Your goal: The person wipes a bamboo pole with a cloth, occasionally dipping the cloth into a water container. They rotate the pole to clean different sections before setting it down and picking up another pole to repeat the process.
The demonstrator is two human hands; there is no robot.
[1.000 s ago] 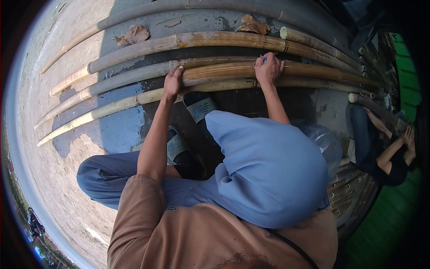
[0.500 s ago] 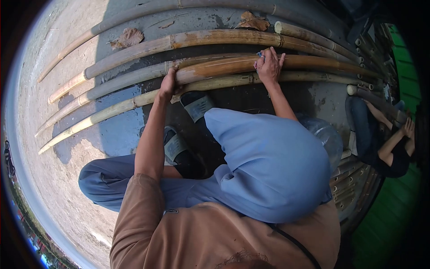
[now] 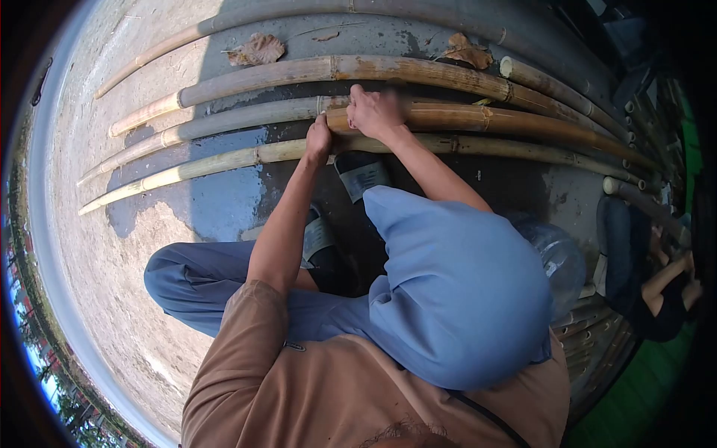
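Observation:
My left hand (image 3: 319, 140) is closed around the near left end of a wet, brown bamboo pole (image 3: 448, 116). Just to its right, my right hand (image 3: 375, 112) presses on top of the same pole with its fingers curled. A bit of pinkish cloth (image 3: 351, 122) shows at those fingers; most of it is hidden under the hand. Behind the brown pole lies a greyish bamboo pole (image 3: 246, 116), and in front of it a thinner pale pole (image 3: 284, 151). Farther back is a thicker, mottled bamboo pole (image 3: 291, 72).
Dry leaves (image 3: 258, 50) lie among the poles on the wet concrete. My sandalled foot (image 3: 362, 175) is close to the pale pole. A clear plastic jug (image 3: 556, 261) stands beside my knee. At right, another person (image 3: 661, 291) sits near stacked bamboo (image 3: 590, 340).
My right hand has slid left along the brown pole, from its middle to near my left hand. My left hand keeps its hold at the end. The whole view has shifted slightly.

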